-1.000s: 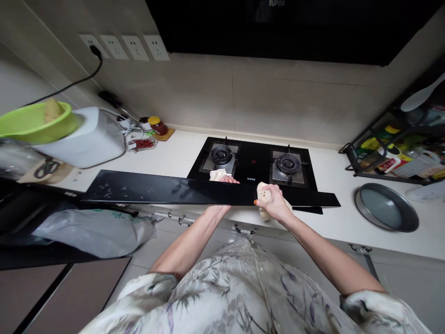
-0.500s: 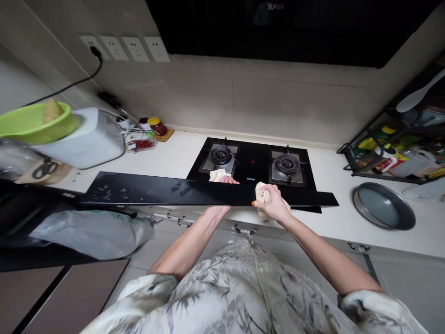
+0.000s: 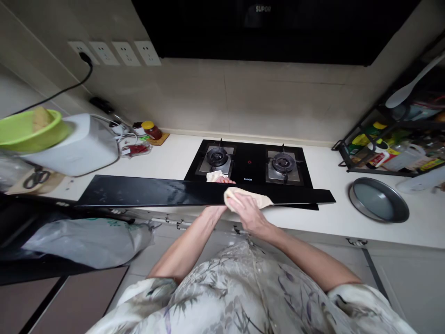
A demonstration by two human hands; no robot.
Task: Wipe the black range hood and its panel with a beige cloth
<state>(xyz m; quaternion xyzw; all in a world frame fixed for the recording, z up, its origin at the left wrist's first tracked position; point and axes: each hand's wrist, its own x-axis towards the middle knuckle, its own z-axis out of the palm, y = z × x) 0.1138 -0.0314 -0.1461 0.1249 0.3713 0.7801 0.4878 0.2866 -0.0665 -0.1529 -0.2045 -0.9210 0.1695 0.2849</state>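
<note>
— So, what is each hand doing?
— Right hand (image 3: 245, 209) presses a pale cloth (image 3: 255, 200) flat onto the long black glass panel (image 3: 146, 192), fingers spread over it. Left hand (image 3: 222, 182) reaches under the panel; only its fingertips show at the far edge, curled over it, with a second cloth (image 3: 213, 176) bunched at them.
— Where does the panel lie?
— Across the front of the white counter (image 3: 330, 176), running from nine to three o'clock, just in front of the gas hob (image 3: 248, 162), whose near edge it covers.
— And around it?
— Grey round pan (image 3: 378, 203) at three o'clock, well apart. White appliance (image 3: 74, 146) at ten with a green bowl (image 3: 26, 132) on it. Rack of bottles (image 3: 385, 148) at two.
</note>
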